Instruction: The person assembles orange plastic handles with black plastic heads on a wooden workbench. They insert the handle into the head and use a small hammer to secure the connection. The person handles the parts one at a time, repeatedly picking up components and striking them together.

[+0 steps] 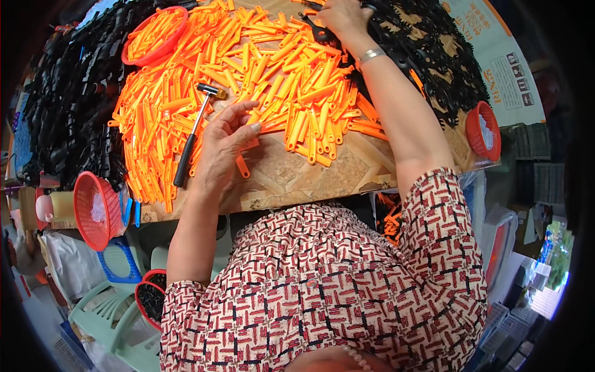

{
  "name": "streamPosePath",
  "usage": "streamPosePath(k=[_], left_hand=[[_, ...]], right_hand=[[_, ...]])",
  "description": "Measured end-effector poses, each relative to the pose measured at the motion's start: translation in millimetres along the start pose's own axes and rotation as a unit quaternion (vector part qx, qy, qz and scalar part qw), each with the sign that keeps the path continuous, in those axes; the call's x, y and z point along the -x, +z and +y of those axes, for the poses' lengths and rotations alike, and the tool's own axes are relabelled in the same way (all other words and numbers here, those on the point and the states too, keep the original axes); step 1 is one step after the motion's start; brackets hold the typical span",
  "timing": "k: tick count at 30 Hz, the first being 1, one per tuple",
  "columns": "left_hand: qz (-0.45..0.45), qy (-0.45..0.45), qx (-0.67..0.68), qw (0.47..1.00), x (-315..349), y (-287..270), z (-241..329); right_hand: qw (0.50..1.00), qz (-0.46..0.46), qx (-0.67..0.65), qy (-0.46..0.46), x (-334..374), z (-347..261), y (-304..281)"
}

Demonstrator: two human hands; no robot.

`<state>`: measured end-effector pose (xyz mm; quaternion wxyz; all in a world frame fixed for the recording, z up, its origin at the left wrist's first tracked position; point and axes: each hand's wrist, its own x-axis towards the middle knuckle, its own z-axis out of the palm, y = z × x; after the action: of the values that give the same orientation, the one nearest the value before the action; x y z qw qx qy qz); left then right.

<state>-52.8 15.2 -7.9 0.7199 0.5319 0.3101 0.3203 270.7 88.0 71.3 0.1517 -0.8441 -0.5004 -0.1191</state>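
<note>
A broad heap of flat orange plastic handles (316, 121), each with a small hole at the end, covers the middle of the table. My left hand (226, 139) is over the heap's near edge, its fingers loosely bent and the thumb apart from them. One loose orange handle (243, 166) shows just below its palm. Beside that hand lies a small hammer (193, 133) with a black grip. My right hand (344, 18) reaches to the far side, at black toothed plastic parts (403, 43); the upper picture edge and the hand itself hide its fingertips.
A red basket (186, 18) of orange handles stands at the far left, near a large pile of black parts (74, 105). Red baskets stand at the left (83, 211) and right (476, 130) table edges. Below left are a green plastic chair (105, 310) and a basket of black pieces (149, 301).
</note>
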Motion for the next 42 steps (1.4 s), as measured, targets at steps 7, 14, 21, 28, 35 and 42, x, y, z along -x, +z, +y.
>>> streamPosePath(k=[7, 14, 21, 28, 35, 42], left_hand=[[0.008, 0.076, -0.034, 0.996, -11, 10, 15], [-0.005, 0.283, -0.266, 0.922, -4, 27, 36], [-0.020, 0.438, -0.386, 0.811, 2, 34, 43], [-0.020, 0.455, -0.433, 0.778, 7, 38, 41], [-0.044, 0.436, -0.443, 0.782, 11, 42, 43], [-0.059, 0.431, -0.450, 0.780, 10, 42, 42]], right_hand=[[0.944, 0.102, -0.232, -0.209, 83, 17, -46], [0.854, -0.051, -0.503, -0.126, 167, 14, -46], [0.790, -0.174, -0.587, -0.040, 207, 5, -52], [0.829, -0.139, -0.528, -0.118, 218, 12, -37], [0.842, -0.135, -0.499, -0.153, 222, 14, -41], [0.850, -0.130, -0.480, -0.174, 223, 16, -42]])
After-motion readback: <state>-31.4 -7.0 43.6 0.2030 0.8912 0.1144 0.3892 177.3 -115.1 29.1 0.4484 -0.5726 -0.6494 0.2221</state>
